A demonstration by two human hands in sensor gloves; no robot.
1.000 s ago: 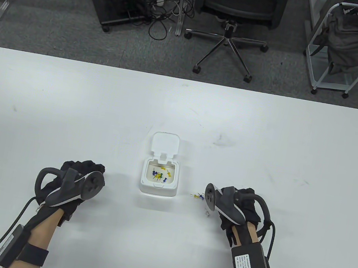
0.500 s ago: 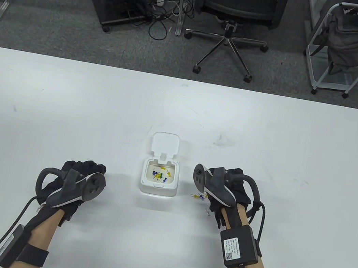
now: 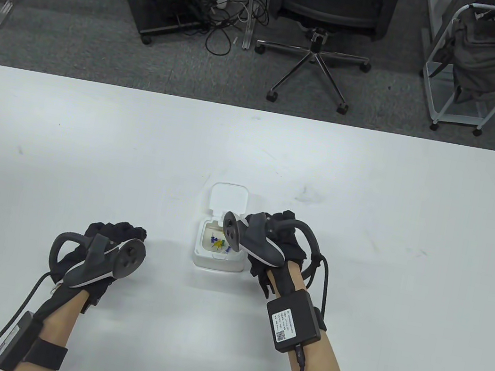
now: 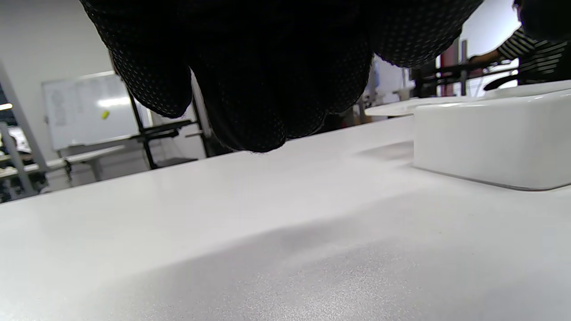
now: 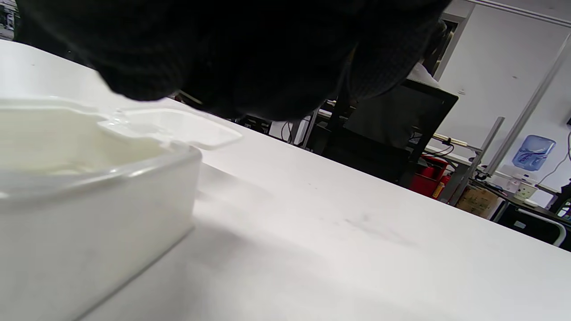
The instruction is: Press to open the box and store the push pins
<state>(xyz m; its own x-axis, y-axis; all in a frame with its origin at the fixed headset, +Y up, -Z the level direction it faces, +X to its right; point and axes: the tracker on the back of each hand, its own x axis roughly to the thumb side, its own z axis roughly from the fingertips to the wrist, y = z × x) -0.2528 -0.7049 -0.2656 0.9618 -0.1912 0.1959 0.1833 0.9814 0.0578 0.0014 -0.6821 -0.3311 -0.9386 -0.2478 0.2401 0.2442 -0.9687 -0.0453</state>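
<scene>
Open box (image 3: 221,243) at mid-table, lid hinged back, pins (image 3: 218,241) inside. Right hand (image 3: 276,244) hovers at its right rim, directly beside the opening; grip hidden, state cannot be told. Left hand (image 3: 106,242) rests apart, fingers curled, empty.

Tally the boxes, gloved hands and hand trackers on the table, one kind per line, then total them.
Box: 1
Hands: 2, the left hand and the right hand
Trackers: 2, the left tracker and the right tracker
Total: 5
</scene>
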